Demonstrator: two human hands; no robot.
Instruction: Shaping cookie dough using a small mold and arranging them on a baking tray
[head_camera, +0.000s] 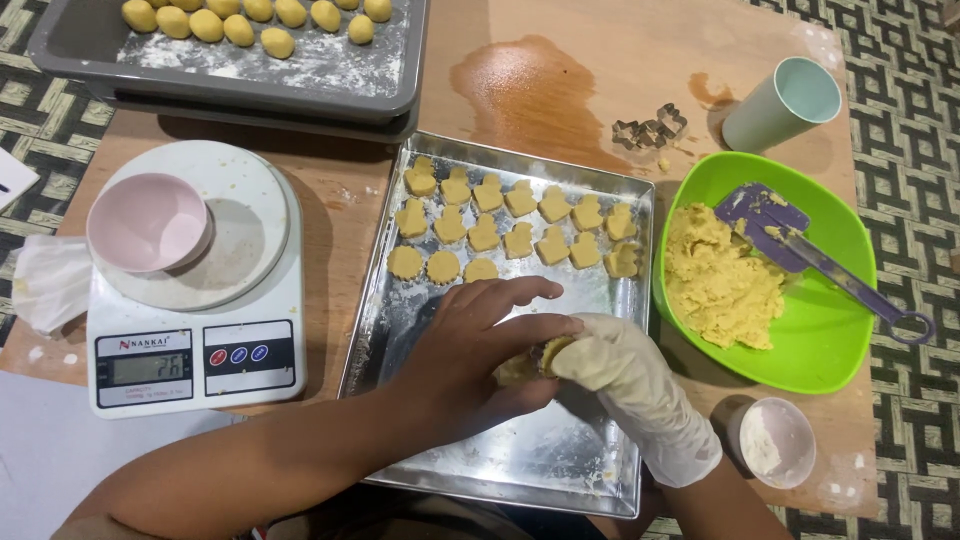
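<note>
A: Pinching first. Right hand (630, 375), in a pale glove, has its fingertips closed on a small yellow dough piece (548, 355); left hand (480, 350), bare, cups around it from the other side, fingers curled, thumb up top.

B: Where's the dough sit?

A: Between both hands, just above the metal tray (520, 465), lower half, which is bare (probably held there so crumbs land on the tray).

B: Outward?

A: Cut cookie shapes (510, 230) fill the tray's far end in rows, spaced apart. Right of the tray, touching its edge, green bowl (830, 350) with a dough mass (720, 280) and a purple spatula (800, 250) leaning handle-out over the rim. Small white flour dish (775, 442) near the right wrist, easy reach.

B: Rest?

A: Metal cutters (650, 130) and pale cup (782, 103) beyond the bowl. Left: kitchen scale (195, 300) with pink bowl (148, 222) on it. Far edge: grey tray (240, 75) with dough balls (250, 20), floured.
</note>
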